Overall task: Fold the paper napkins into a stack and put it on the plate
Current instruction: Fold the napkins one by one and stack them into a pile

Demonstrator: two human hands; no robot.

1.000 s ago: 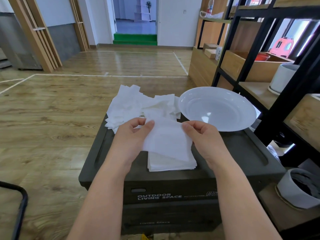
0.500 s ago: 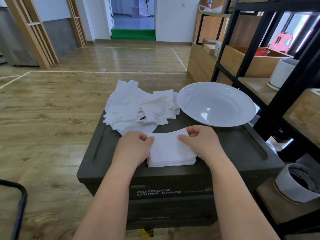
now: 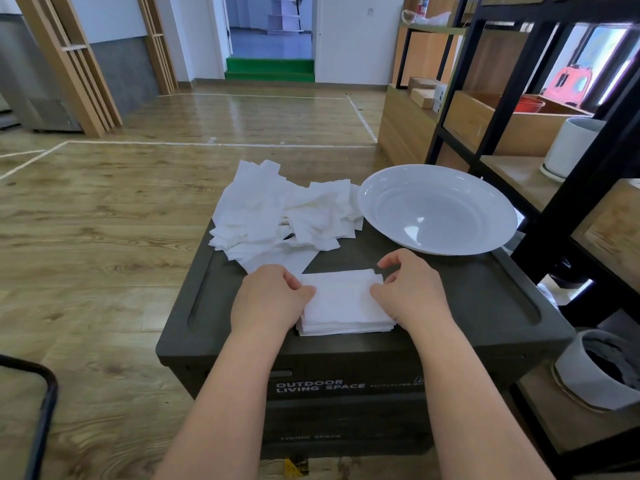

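Folding step: left hand (image 3: 268, 299) and right hand (image 3: 410, 292), fingers curled, press a napkin onto the stack (image 3: 343, 311) near the plate (image 3: 436, 207). Next: grab from pile (image 3: 277, 216) left of plate.

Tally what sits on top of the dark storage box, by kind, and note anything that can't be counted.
Plates: 1, the white plate, with nothing on it.
Folded napkin stacks: 1, the folded stack, between the left hand and right hand; sheets too thin to count.
Loose napkin piles: 1, the unfolded pile; sheets overlap, uncountable.
Total: 3
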